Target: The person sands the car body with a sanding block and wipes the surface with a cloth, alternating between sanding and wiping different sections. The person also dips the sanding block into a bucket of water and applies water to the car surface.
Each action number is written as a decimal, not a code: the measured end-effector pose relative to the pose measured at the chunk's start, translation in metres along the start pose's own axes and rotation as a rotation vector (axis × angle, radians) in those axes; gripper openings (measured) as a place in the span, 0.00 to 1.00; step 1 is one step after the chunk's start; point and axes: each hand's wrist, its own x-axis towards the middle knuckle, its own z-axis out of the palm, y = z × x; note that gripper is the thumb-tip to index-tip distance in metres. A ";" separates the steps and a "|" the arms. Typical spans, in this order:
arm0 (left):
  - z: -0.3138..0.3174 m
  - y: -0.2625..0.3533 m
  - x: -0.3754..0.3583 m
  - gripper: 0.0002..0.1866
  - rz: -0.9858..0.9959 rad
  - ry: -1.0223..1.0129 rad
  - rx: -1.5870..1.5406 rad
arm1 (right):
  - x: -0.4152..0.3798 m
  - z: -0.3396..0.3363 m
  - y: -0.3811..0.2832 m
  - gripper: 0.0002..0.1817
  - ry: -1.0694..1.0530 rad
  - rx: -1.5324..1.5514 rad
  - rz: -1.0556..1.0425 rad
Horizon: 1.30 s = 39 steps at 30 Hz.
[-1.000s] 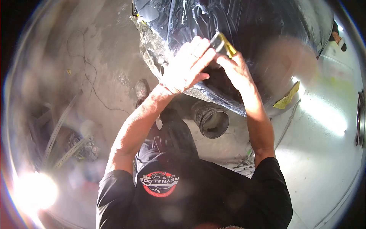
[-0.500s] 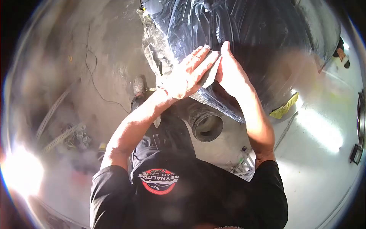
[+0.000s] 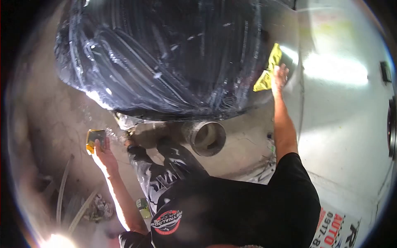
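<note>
My left hand (image 3: 105,158) is out to the left, away from the car panel, with its fingers around a small rectangular block (image 3: 97,137). The block has a dark grey face and yellow edges, like a sanding block. My right hand (image 3: 280,77) is at the right side of the panel, closed on a yellow cloth (image 3: 269,74) that lies against the surface. The dark, glossy car panel (image 3: 182,49) fills the upper middle, streaked with whitish wet smears.
Below the panel stands a round grey pipe or tube (image 3: 209,138). A green and white container (image 3: 143,206) is by my leg. Perforated strips (image 3: 64,188) lie on the floor at left. A lettered banner (image 3: 335,227) shows at lower right, near the white wall (image 3: 331,107).
My hands, together on the panel before, have moved apart. The left went down-left with the block; the right took hold of the yellow cloth. The camera view has shifted.
</note>
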 end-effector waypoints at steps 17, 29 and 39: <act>-0.005 -0.003 -0.007 0.24 0.027 0.173 -0.025 | 0.045 -0.002 -0.464 0.37 0.144 0.191 -0.695; -0.091 0.027 0.084 0.23 -0.207 0.360 0.240 | 0.170 0.044 -0.755 0.25 0.246 0.258 -0.985; -0.145 0.063 0.140 0.22 -0.236 0.433 0.281 | 0.257 0.066 -0.946 0.22 0.339 0.113 -1.183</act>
